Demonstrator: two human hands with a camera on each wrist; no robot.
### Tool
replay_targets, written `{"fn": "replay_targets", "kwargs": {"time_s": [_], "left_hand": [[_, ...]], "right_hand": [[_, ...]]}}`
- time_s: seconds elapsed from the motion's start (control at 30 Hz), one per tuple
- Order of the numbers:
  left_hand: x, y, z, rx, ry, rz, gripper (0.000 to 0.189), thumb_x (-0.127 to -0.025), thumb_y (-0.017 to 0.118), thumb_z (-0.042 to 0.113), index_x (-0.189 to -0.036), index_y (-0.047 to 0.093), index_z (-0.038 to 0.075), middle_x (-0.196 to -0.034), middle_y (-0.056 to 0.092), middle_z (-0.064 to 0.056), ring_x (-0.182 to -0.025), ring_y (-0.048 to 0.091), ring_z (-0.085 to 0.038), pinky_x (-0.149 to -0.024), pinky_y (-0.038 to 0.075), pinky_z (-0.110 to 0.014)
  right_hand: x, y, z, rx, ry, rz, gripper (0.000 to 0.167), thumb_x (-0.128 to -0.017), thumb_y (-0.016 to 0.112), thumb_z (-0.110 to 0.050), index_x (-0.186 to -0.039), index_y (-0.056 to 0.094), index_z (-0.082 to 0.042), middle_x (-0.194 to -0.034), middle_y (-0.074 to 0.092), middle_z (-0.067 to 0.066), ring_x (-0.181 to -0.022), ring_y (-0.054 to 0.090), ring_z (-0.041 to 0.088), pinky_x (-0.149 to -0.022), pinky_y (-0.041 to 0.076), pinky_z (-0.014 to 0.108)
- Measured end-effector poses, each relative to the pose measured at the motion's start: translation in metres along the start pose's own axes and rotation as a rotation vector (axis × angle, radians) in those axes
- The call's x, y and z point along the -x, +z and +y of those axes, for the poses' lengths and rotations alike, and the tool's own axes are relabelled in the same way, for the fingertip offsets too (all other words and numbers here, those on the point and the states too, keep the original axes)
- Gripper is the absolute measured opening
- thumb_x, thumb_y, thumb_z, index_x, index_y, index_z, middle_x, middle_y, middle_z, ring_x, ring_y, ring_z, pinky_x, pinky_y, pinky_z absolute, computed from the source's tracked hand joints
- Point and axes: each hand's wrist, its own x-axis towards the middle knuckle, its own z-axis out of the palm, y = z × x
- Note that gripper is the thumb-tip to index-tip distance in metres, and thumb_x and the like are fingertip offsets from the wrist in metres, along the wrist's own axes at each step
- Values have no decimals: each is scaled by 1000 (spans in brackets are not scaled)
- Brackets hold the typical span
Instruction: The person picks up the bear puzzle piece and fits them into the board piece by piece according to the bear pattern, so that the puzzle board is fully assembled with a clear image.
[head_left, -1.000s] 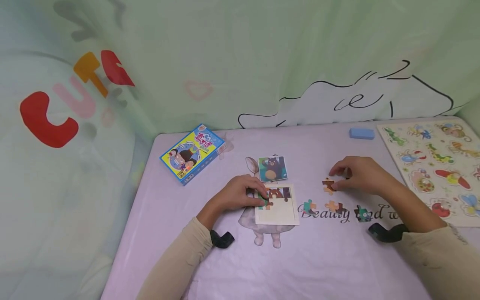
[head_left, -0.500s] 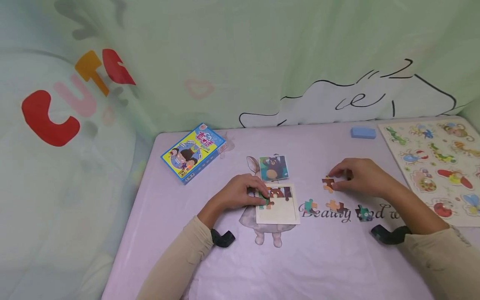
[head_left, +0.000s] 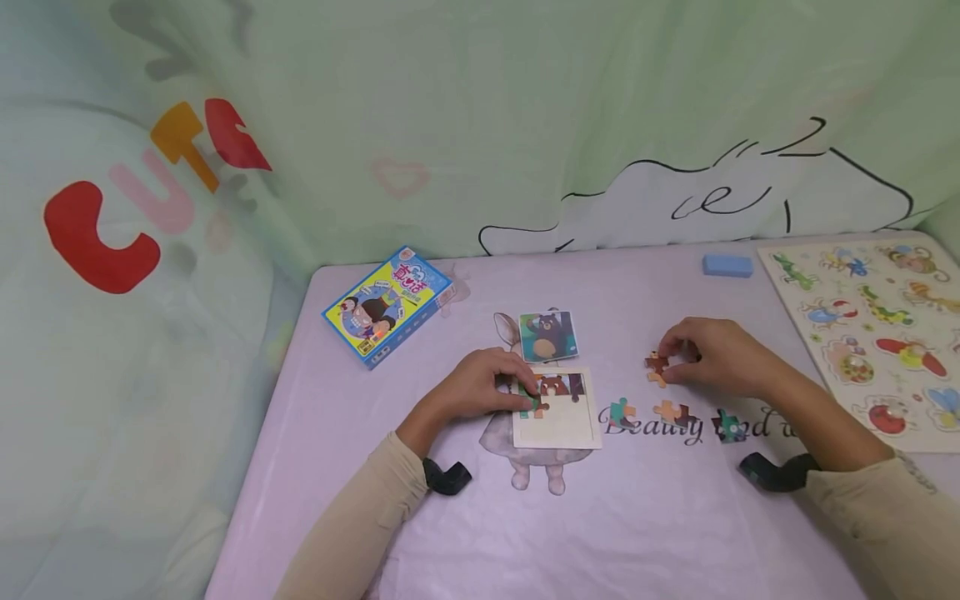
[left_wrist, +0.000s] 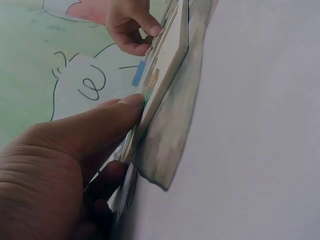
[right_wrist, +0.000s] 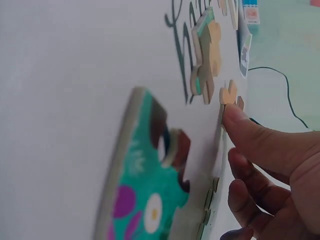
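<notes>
Pinching in nearly closed right hand (head_left: pixel 716 357) a brown-and-tan wooden jigsaw piece (head_left: pixel 656 367), right of the cream square puzzle tray (head_left: pixel 562 429) gripped by left hand (head_left: pixel 480 383), and judging the piece light, stiff, best held by its edges.

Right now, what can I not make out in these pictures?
Head view: upper-left part of puzzle tray, behind left hand.
Head view: right side of brown puzzle piece, behind right hand.
Head view: right side of animal board, cut by picture edge.
Right wrist view: lower end of teal flowered piece, cut by bottom edge.
</notes>
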Motion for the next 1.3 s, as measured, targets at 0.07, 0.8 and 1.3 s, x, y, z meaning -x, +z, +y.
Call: {"fn": "replay_targets", "kwargs": {"time_s": [0.07, 0.8, 1.3], "left_hand": [[0, 0, 0, 1, 4, 2, 11, -85, 84, 24, -95, 80, 23, -104, 75, 11, -113, 63, -5, -107, 43, -27], [0, 0, 1, 15, -17, 10, 14, -84, 86, 23, -96, 80, 19, -107, 72, 9, -110, 62, -5, -102, 45, -26], [0, 1, 3, -8, -38, 1, 13, -86, 84, 24, -97, 81, 19, -107, 68, 8, -108, 60, -7, -98, 46, -27]], "right_hand": [[1, 0, -1, -4, 6, -5, 27, -79, 88, -20, -100, 71, -13, -87, 65, -4, -81, 52, 17, -67, 42, 26], [5, 7, -46, -372, 78, -72, 21, -92, 75, -19, -113, 70, -15, -93, 69, 4, -86, 67, 20, -67, 56, 29], [-9, 33, -78, -515, -7, -167, 21, -93, 71, -9, -114, 73, -8, -90, 68, 5, -78, 66, 19, -65, 56, 29]]}}
